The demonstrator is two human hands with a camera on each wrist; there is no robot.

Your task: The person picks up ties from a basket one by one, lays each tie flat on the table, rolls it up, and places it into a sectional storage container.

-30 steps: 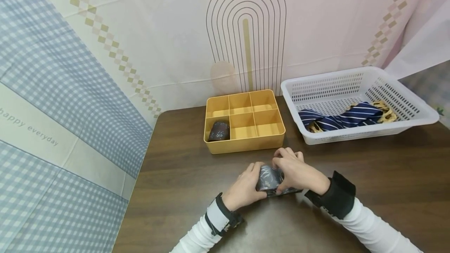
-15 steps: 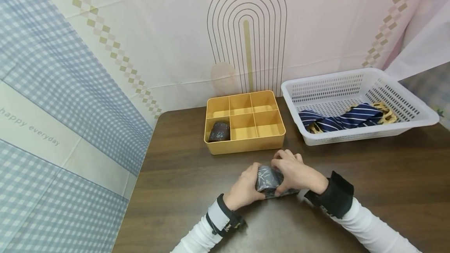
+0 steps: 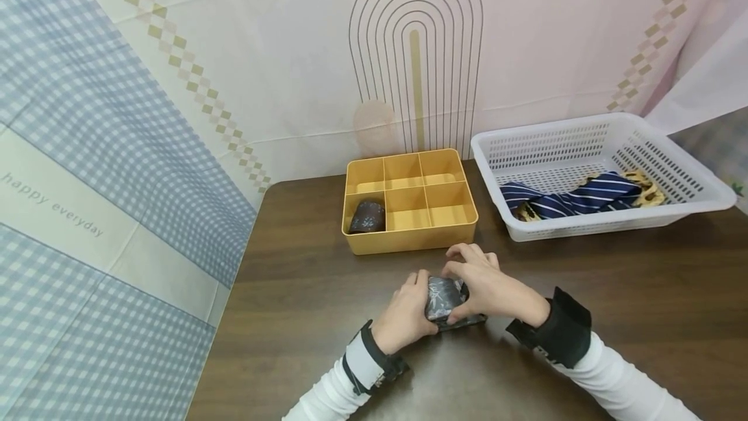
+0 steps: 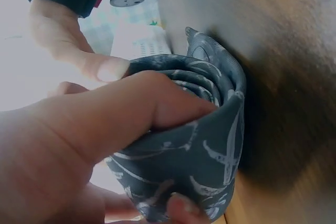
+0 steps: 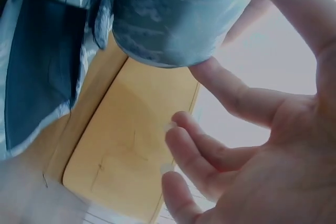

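A dark grey patterned tie, rolled into a tight coil, stands on the brown table in front of me. My left hand grips the coil from the left, its thumb pressed across the roll. My right hand comes over from the right and pinches the coil between finger and thumb, its other fingers loosely curled. A short flat tail of the tie lies under the right hand.
A yellow organiser box with several compartments stands just beyond my hands, a rolled dark tie in its front left cell. At the right back, a white basket holds a navy striped tie and a yellowish one.
The flat tail sticking out to the right has grown shorter as the coil took it in. Both hands stay on the roll and have barely shifted.
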